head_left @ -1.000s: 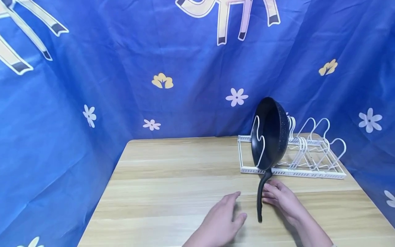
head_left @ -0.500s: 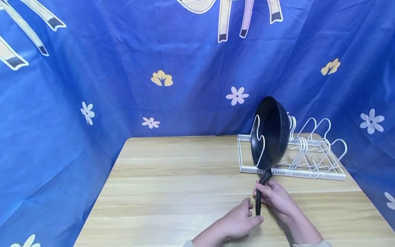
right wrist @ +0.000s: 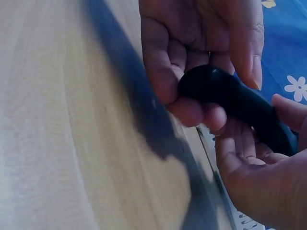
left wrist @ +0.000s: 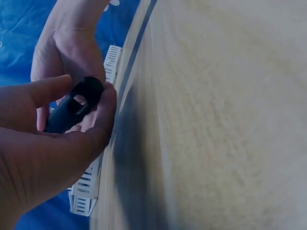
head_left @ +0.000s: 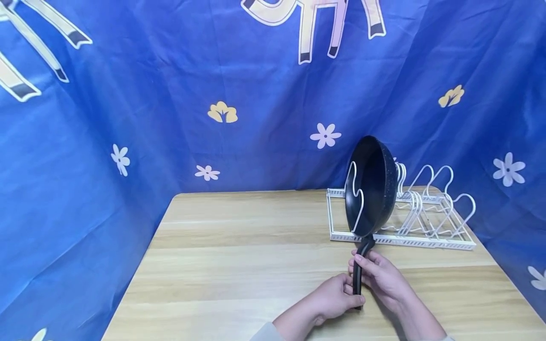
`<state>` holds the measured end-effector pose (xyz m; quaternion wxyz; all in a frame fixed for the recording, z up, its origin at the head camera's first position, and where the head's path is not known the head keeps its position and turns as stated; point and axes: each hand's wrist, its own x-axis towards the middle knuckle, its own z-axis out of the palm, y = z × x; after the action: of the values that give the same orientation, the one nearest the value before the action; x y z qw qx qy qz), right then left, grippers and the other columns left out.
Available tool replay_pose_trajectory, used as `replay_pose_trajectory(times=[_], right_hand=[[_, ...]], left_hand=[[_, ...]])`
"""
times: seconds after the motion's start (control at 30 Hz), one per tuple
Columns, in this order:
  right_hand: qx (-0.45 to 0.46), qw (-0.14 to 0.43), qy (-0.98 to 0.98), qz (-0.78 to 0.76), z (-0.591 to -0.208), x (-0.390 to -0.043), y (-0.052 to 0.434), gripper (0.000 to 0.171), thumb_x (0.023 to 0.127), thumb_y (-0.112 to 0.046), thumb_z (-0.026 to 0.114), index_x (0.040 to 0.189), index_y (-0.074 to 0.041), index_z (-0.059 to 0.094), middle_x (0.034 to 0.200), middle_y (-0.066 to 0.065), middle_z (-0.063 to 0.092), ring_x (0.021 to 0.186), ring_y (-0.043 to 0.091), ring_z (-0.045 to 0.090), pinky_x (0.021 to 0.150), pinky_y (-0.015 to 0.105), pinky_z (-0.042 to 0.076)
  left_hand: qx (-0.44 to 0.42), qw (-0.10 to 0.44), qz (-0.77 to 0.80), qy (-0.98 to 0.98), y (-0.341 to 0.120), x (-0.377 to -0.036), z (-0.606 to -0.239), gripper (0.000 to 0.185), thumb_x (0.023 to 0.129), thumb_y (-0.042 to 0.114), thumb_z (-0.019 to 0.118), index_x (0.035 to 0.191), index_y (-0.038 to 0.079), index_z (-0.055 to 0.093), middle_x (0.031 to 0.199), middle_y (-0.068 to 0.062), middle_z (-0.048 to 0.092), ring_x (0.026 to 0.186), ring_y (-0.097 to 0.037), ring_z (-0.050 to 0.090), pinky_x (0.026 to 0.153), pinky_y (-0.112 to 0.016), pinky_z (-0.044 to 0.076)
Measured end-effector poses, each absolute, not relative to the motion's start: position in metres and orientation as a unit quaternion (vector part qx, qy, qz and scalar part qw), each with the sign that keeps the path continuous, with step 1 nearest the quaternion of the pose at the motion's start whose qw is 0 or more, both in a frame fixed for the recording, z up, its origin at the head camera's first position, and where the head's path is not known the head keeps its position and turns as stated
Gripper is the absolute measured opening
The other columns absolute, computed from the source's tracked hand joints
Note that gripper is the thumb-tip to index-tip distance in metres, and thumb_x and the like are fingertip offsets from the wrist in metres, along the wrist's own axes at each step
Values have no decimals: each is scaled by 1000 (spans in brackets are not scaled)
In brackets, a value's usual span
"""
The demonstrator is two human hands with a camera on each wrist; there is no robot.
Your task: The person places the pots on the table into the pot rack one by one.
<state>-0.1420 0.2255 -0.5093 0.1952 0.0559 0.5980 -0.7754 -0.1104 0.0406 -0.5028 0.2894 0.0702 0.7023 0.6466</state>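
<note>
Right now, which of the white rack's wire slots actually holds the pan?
The leftmost slot of the rack, nearest the hands: the black pan stands there on edge; the slots to its right hold nothing.

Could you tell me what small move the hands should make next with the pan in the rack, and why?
Probably a gentle lift straight up by the handle. Both the left hand and the right hand already grip it, while the black pan stands on edge in the end slot of the white rack, with a wire divider across its face that could snag on a sideways pull.
</note>
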Motion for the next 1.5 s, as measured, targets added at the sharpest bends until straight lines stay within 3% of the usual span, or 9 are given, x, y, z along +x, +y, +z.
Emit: replay_pose_trajectory(times=[0.2,0.4,0.8,1.1,1.5], right_hand=[[4,202,555,-807,-513,-141,229,25,113,-13,55,138,-15,55,107,-6,74,102,8,74,100,25,60],[-38,201,508,-837,-510,-141,231,21,113,-6,52,132,-12,58,112,-2,78,107,11,76,103,27,61],[-3,148,571,-807,-494,-133,220,20,109,-3,58,127,-7,52,104,-6,80,100,8,77,97,28,63],[40,116,603,-788,-492,-126,212,26,106,-1,61,129,-2,50,101,-5,80,97,9,77,94,26,64],[9,77,608,-790,-482,-117,211,26,106,2,61,130,2,50,104,-2,80,100,10,78,94,27,64]], left_hand=[[78,275,647,707,42,-110,-501,19,91,-1,81,102,6,67,81,4,67,72,-8,60,65,-18,49],[75,261,639,720,44,-109,-496,20,88,1,85,96,9,68,76,5,66,68,-7,59,62,-19,48],[102,241,614,745,45,-106,-489,18,89,2,86,95,10,70,76,4,73,66,-4,60,62,-19,48],[121,214,561,791,45,-99,-488,19,89,10,88,93,14,70,71,9,69,61,0,58,63,-19,48],[135,218,582,772,44,-94,-481,15,92,7,85,100,11,73,82,8,78,66,4,63,59,-17,51]])
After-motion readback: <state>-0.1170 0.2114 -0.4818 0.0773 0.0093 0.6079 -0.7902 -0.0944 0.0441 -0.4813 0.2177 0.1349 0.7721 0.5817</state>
